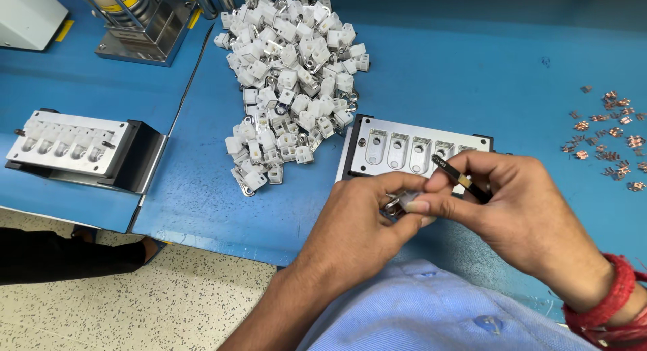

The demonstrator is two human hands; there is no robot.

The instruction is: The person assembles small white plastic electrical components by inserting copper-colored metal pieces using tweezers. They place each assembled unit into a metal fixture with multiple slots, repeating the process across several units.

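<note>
A small-parts assembly workshop. A blue tabletop (472, 68) carries a heap of identical white plastic pieces (293, 81) at twelve o'clock, a metal jig plate (411, 149) with shaped pockets at centre, a second jig (67, 143) at nine o'clock, scattered copper contacts (610, 132) at three o'clock, and a press base (141, 27) at eleven o'clock.

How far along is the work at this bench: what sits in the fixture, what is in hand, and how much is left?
Done: the metal fixture shows several slots, and I cannot tell whether they hold parts. In hand: the left hand holds one small white part while the right hand grips dark tweezers beside it. Left: a large pile of white parts and loose copper pieces on the blue table.
</note>
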